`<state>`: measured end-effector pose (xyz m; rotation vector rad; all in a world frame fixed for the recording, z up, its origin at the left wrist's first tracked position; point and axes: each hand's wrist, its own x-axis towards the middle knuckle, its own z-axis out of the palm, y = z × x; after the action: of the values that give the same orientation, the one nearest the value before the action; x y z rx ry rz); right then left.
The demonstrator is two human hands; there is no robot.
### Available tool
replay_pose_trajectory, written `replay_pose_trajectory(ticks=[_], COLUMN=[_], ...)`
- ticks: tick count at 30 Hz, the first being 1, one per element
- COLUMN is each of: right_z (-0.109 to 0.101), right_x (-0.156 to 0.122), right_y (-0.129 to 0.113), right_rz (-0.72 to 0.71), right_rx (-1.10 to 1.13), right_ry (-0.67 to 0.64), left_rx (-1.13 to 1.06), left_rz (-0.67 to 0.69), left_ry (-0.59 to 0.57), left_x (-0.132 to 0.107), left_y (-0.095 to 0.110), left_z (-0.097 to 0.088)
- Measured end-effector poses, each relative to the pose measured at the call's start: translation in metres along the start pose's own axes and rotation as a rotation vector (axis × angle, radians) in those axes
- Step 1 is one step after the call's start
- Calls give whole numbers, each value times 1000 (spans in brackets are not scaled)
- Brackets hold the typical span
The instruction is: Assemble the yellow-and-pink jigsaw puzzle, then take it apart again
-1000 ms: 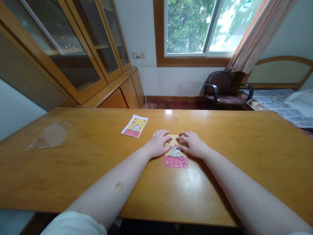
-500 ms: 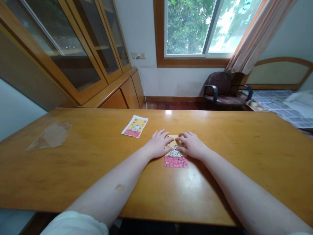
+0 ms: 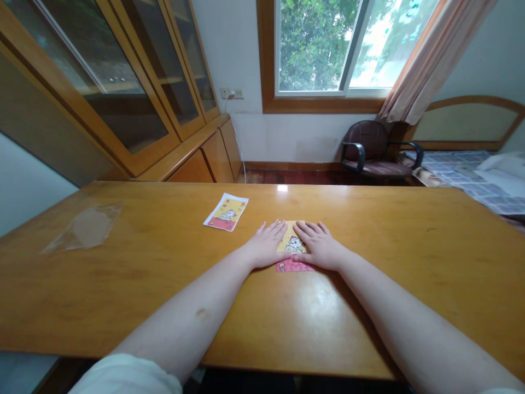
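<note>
A small jigsaw puzzle (image 3: 293,244) lies flat on the wooden table, its pieces joined into a yellow and pink picture with a white cartoon animal. My left hand (image 3: 267,244) rests flat over its left side, fingers stretched out. Over the right side lies my right hand (image 3: 319,245), also flat with the fingers spread. Both thumbs point inward and nearly meet above the pink part. The puzzle's left and right edges are partly hidden under my hands. Farther back on the left is a picture card (image 3: 228,212) with the same design.
A clear plastic bag (image 3: 88,227) lies at the left of the wooden table (image 3: 164,279). Beyond the table are a glass-door cabinet (image 3: 174,131), a brown armchair (image 3: 369,145) and a bed (image 3: 463,169).
The puzzle has shifted slightly away from me, toward the far edge. My fingers have flattened out, and my thumbs have come down over the pink part.
</note>
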<state>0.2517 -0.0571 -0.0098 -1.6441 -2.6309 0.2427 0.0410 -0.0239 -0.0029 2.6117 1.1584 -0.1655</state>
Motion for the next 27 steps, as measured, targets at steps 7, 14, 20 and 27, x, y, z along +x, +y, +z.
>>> replay_pose_trajectory(ticks=[7, 14, 20, 27], right_z=[5, 3, 5, 0], right_x=[5, 4, 4, 6], right_y=[5, 12, 10, 9], right_rz=[39, 1, 0, -74], right_rx=[41, 85, 57, 70], right_ry=[5, 12, -12, 19], left_rx=[18, 20, 5, 30], left_rz=[-16, -44, 3, -45], left_ry=[7, 74, 39, 65], left_x=[0, 2, 0, 4], left_y=[0, 0, -1, 0], left_z=[0, 0, 1, 4])
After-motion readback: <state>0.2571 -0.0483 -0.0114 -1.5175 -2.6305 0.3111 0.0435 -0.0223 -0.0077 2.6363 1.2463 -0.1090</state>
